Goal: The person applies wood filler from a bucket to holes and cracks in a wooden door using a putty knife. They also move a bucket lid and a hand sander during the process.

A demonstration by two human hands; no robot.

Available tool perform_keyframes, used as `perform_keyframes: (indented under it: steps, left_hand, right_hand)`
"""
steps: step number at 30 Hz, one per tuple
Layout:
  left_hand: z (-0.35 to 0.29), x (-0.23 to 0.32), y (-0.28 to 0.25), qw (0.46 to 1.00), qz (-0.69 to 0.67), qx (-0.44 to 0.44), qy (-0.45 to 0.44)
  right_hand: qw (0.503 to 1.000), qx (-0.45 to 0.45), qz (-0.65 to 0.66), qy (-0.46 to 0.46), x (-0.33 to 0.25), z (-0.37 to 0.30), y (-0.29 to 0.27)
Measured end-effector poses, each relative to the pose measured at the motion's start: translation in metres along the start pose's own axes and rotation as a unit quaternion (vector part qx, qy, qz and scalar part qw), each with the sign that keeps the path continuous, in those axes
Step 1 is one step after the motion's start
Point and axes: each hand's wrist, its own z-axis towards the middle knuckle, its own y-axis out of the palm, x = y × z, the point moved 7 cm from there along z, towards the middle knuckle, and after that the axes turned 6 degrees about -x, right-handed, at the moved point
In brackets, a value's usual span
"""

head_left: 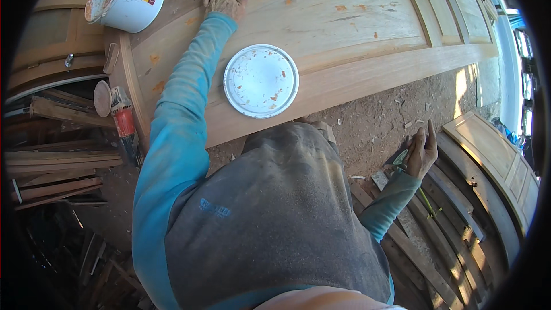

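My left hand (pixel 225 0) lies flat with its fingers spread on a large wooden door (pixel 344 28) that has orange-brown filler patches. Nearer to me, a round white bucket lid (pixel 261 80) spotted with the same filler rests on the door. My right hand (pixel 422 152) is held out to the right, off the door, above the ground. Its fingers are partly stretched and apart, and I see nothing gripped in it. A small dark and green item (pixel 400 158) shows beside that hand; I cannot tell what it is.
A tilted white bucket (pixel 133 3) smeared with filler stands at the far left corner. A red angle grinder (pixel 123 117) with a round disc is beside the door's left edge. Stacked planks (pixel 57 161) lie at left, long boards (pixel 453 218) and a panelled door (pixel 493 149) at right.
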Motion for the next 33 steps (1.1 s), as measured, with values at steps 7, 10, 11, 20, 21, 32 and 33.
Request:
perform_keyframes:
  steps: [7,10,11,20,21,32,33]
  left_hand:
    - [-0.009,-0.034,-0.004,0.999,0.031,-0.023,0.006]
    - [-0.052,0.0,-0.009,0.994,-0.002,-0.04,0.1]
    - [-0.066,0.011,-0.014,0.991,-0.017,-0.038,0.128]
    - [-0.067,0.014,-0.022,0.982,-0.092,-0.067,0.152]
    - [-0.058,0.009,-0.02,0.985,-0.089,-0.058,0.137]
    - [-0.054,0.036,-0.015,0.983,-0.049,-0.084,0.156]
    - [-0.057,0.037,-0.016,0.981,-0.056,-0.09,0.163]
  right_hand:
    - [0.999,0.027,-0.034,-0.01,-0.011,-0.048,0.002]
    - [0.999,0.025,-0.032,0.001,-0.001,-0.06,0.006]
    - [0.999,0.025,-0.029,0.008,0.0,-0.063,0.01]
    - [0.999,-0.003,0.011,-0.037,-0.021,-0.046,0.037]
    - [0.999,-0.01,0.0,-0.04,-0.024,-0.043,0.039]
    - [1.0,-0.02,-0.002,-0.012,-0.028,-0.04,0.064]
    - [1.0,-0.028,0.001,-0.004,-0.029,-0.039,0.07]
